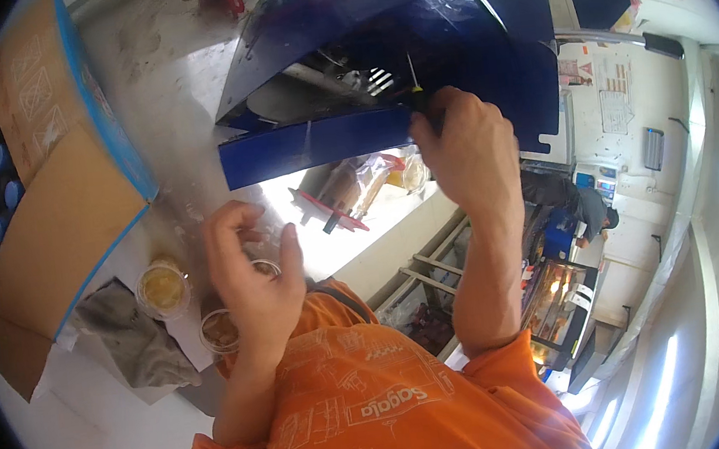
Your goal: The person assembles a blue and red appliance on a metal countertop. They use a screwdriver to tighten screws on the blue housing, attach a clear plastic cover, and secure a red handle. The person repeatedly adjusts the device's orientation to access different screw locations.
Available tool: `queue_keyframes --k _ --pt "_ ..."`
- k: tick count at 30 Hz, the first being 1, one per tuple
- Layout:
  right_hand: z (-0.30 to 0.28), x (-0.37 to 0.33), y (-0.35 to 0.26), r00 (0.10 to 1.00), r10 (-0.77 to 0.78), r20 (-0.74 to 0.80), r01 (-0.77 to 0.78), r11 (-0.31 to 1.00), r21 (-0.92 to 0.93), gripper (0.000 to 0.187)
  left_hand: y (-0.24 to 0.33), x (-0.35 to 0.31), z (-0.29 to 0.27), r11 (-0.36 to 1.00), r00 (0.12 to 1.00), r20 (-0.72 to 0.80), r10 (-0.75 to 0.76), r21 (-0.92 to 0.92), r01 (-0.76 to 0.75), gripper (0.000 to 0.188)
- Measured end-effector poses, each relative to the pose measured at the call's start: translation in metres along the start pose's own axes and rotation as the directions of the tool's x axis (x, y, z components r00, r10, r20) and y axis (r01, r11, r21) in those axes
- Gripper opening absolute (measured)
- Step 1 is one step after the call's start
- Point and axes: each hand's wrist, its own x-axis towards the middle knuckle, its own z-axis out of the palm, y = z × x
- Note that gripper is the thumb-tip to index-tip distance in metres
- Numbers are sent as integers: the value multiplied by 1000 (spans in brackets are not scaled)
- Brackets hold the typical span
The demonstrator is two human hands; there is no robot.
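Note:
My right hand [470,147] is closed around the dark handle of a screwdriver [414,74], whose thin shaft and yellow collar stick out past my fingers. The shaft points away from me, over the opening of a dark blue metal housing [316,146]. Inside that opening, metal parts [331,78] show dimly. My left hand [251,275] hovers before the housing's near left side, fingers curled loosely apart, with nothing in it. Close by are clear plastic cups, one with yellowish contents [163,289] and one with brownish contents [219,331]; another is partly hidden behind the hand.
A cardboard box [62,229] with blue-capped bottles [1,192] stands at the left. Near it lies a grey cloth [134,331]. Under the housing, a red flat piece [327,209] and clear plastic bags [364,180] rest on a bright surface. Another person [590,211] is farther right.

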Motion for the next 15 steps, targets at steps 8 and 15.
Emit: queue_keyframes --k 8,15 --pt "-4 16 3 962 -211 173 260 899 -352 14 -8 36 -4 986 977 -136 162 59 -155 48" --pt "-3 38 18 923 -240 301 286 951 -118 21 16 9 8 988 985 88 151 8 -152 24"
